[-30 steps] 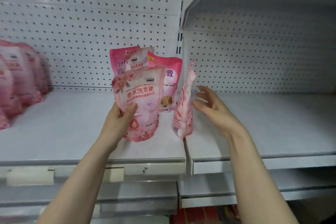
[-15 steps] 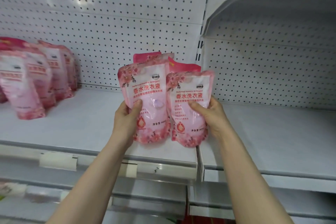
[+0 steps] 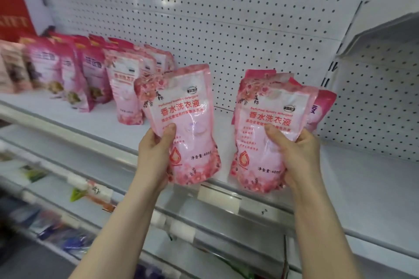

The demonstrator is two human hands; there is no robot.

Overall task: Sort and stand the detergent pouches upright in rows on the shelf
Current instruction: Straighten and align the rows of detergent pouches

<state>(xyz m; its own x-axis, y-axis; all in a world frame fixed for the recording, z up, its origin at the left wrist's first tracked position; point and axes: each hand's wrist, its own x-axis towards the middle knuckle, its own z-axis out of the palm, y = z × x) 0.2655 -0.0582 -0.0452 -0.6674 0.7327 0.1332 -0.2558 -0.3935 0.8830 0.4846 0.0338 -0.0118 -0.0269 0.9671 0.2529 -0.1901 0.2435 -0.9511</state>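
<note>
There we were, left hand [image 3: 154,156] holding one pink detergent pouch [image 3: 186,115], fingers [image 3: 169,131] curled round its lower side, and right hand [image 3: 297,156] gripping a second pouch [image 3: 269,120] likewise. Both were upright and apart at the shelf [image 3: 362,179] front edge. Behind the second stood other pouches [image 3: 323,106]; sorted rows [image 3: 127,88] lined the shelf further left.

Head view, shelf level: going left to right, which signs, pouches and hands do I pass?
Red sign → standing magenta pouches → standing light pink pouches → left hand → left pouch, which it grips → right pouch → right hand, which grips it → rear magenta pouch.
</note>
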